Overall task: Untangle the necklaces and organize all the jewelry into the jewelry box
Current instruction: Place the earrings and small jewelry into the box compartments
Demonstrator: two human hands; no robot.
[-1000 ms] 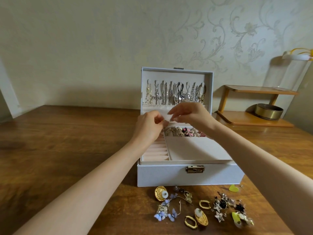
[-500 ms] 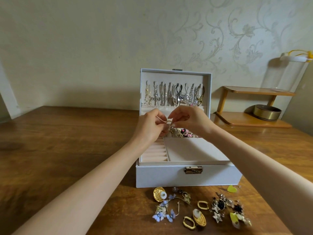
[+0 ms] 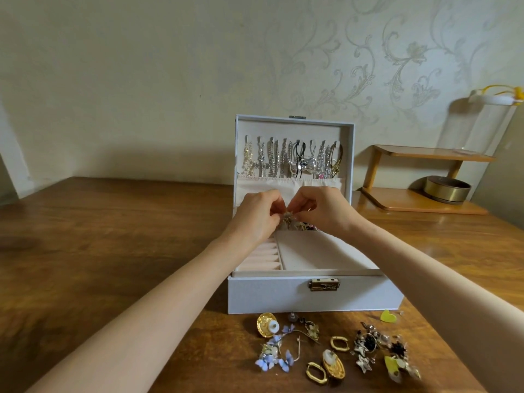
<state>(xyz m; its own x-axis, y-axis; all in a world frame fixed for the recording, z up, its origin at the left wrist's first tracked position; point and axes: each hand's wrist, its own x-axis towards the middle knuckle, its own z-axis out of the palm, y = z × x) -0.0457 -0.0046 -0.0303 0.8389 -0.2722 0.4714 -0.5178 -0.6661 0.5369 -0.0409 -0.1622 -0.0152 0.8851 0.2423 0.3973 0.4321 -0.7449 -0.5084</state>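
**Two-handed grip over the open box.** The left hand [image 3: 255,217] and right hand [image 3: 326,214] meet fingertip to fingertip. Each grip is closed to a fine pinch on one small piece of jewelry [image 3: 288,215], pale and metallic. It is held just above the heap of jewelry [image 3: 297,226] in the rear compartment of the jewelry box [image 3: 312,296].

The piece is too small, and too covered by fingers, to give its type, long axis or heading. Judged handling: very light, thin, and easily bent or snagged on its neighbours. It is best taken at a solid part such as a clasp or stud rather than by fine wire, and lowered, not dropped.

At 6 o'clock of the grip lies a wide flat compartment [image 3: 317,253], with the ring rolls [image 3: 261,258] toward 7 o'clock. At 12 o'clock the lid [image 3: 349,154] stands upright. Necklaces [image 3: 292,160] hang from its hooks side by side, long axes running 12 to 6 o'clock, lower ends tucked into a cloth pocket [image 3: 255,187]. The latch [image 3: 324,284] faces 6 o'clock.

On the surface [image 3: 85,251], at 6 o'clock of the box, loose earrings [image 3: 334,361] lie unsorted. A wooden shelf [image 3: 425,201] with a round bowl [image 3: 446,190] stands at 2 o'clock, well apart.
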